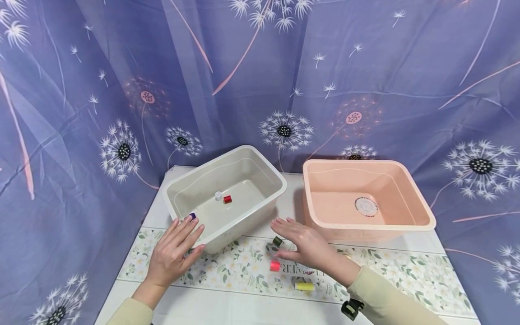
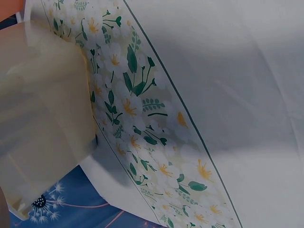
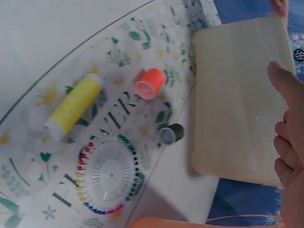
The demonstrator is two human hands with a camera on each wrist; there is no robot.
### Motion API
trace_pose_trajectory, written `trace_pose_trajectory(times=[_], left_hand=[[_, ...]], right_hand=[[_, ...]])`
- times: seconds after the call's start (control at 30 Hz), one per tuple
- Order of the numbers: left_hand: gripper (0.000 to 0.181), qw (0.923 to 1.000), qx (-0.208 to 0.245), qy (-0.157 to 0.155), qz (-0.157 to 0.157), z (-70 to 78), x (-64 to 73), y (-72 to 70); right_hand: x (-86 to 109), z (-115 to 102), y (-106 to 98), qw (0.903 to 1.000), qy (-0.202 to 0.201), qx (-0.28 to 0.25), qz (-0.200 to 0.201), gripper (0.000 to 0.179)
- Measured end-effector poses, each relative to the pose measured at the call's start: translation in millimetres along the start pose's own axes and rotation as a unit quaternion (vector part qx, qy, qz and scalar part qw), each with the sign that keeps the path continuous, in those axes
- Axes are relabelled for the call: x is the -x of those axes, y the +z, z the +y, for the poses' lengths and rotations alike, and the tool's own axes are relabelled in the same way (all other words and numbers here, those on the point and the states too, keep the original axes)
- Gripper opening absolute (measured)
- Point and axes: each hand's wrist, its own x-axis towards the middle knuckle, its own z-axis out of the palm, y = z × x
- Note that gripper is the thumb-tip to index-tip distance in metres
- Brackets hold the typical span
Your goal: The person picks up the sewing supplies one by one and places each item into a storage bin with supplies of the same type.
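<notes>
My left hand [image 1: 174, 248] reaches over the near left corner of the grey basin [image 1: 260, 212], fingers straight. A dark purple spool [image 1: 192, 216] shows at its fingertips inside the basin. Farther in lie a red thread spool [image 1: 227, 199] and a small white piece [image 1: 218, 195]. Between the two basins hovers my right hand [image 1: 304, 243], fingers extended and holding nothing. Close to it on the table are a dark green spool [image 1: 277, 241], a bright coral-red spool [image 1: 275, 266] and a yellow spool [image 1: 305, 286]. The right wrist view shows a pin wheel [image 3: 108, 173], mostly hidden under my forearm in the head view.
On the right stands a pink basin [image 1: 321, 225] holding another pin wheel [image 1: 366, 206]. A floral strip [image 1: 406, 271] crosses the white table. Dandelion-patterned purple curtain [image 1: 260, 67] hangs behind and at both sides. A black device [image 1: 352, 309] is by my right sleeve.
</notes>
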Motion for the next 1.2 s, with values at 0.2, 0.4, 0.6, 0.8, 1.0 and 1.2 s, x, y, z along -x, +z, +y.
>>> trace_pose_trajectory(times=[0.2,0.4,0.6,0.8,1.0,1.2], left_hand=[[0.054,1.0,-0.003,-0.004,-0.003,-0.2,-0.6,0.1],[0.055,1.0,0.0,-0.006,-0.003,-0.2,-0.9,0.1],[0.054,1.0,0.003,-0.006,-0.001,-0.4,0.3,0.6],[0.054,1.0,-0.002,-0.004,-0.001,-1.2,0.2,0.5],[0.053,1.0,0.001,-0.004,0.002,-1.0,0.0,0.9],[0.053,1.0,-0.001,-0.003,0.003,-1.7,0.5,1.4]], right_hand=[[4.0,4.8,11.0,0.9997,0.02,-0.007,-0.013,0.077],[5.7,10.5,19.6,0.9982,0.045,-0.009,-0.038,0.079],[5.9,16.4,30.1,0.9966,0.058,-0.014,-0.057,0.079],[5.9,22.8,41.1,0.9966,0.059,-0.016,-0.055,0.081],[7.7,30.1,52.6,0.9973,0.052,-0.028,-0.044,0.077],[9.9,37.6,62.2,0.9973,0.048,-0.037,-0.043,0.075]])
